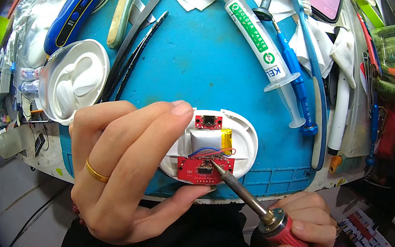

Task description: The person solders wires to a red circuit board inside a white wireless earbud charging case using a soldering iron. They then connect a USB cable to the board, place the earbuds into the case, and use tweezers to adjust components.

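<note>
My left hand [126, 164] is closed around the edge of a white oval plastic shell [247, 143], thumb below and fingers above. Inside the shell lie a red circuit board [188, 170], a silver battery [205, 140] with yellow tape and a smaller red board with a port [209, 121]. Thin red and blue wires [198, 151] run between battery and board. My right hand [307, 225] grips the red handle of a soldering iron [248, 196]. The iron's tip meets or nearly meets the board beside the wire ends; exact contact is too small to tell.
On the blue mat [176, 60] lie tweezers [133, 59], a solder paste syringe [264, 44], a blue screwdriver [296, 69] and a toothbrush [314, 79]. An open white case with earbuds [74, 81] sits left, below a blue cutter-shaped tool [80, 6]. Bags and tools crowd both sides.
</note>
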`<state>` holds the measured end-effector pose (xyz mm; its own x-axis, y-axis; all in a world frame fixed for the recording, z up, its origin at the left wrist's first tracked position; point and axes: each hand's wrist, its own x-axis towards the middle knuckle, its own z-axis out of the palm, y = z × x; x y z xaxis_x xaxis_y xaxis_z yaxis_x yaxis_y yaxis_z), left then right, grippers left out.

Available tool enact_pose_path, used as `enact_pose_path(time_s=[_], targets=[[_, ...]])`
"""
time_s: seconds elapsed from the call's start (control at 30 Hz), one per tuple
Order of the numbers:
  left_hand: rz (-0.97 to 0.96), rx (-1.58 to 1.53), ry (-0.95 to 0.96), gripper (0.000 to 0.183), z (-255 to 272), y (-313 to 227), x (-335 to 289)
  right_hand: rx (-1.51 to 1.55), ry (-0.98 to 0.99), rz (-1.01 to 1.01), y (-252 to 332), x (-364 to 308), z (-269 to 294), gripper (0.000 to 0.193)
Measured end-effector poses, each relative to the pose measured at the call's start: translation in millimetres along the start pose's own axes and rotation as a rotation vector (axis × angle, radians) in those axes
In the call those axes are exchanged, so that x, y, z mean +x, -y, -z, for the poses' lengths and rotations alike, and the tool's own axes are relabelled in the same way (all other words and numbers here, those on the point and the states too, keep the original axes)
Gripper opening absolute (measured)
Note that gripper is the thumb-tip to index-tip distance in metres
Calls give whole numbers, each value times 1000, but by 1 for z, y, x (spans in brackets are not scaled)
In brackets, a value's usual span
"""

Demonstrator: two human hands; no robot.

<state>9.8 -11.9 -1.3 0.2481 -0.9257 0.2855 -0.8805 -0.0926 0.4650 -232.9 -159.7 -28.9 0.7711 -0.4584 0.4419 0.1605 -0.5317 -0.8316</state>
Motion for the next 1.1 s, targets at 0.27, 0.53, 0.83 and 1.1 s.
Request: enact_pose_path(time_s=[0.27,0.53,0.83,1.1], targets=[[10,-2,16,79,1,-1,0,0,123,-7,1,5,11,35],[-7,3,4,80,0,1,0,6,92,-19,2,4,8,35],[-11,-19,2,80,1,1,1,63,-82,18,-2,-4,-2,34],[16,-37,15,84,3,-1,-1,101,-383,17,-8,-20,-5,33]])
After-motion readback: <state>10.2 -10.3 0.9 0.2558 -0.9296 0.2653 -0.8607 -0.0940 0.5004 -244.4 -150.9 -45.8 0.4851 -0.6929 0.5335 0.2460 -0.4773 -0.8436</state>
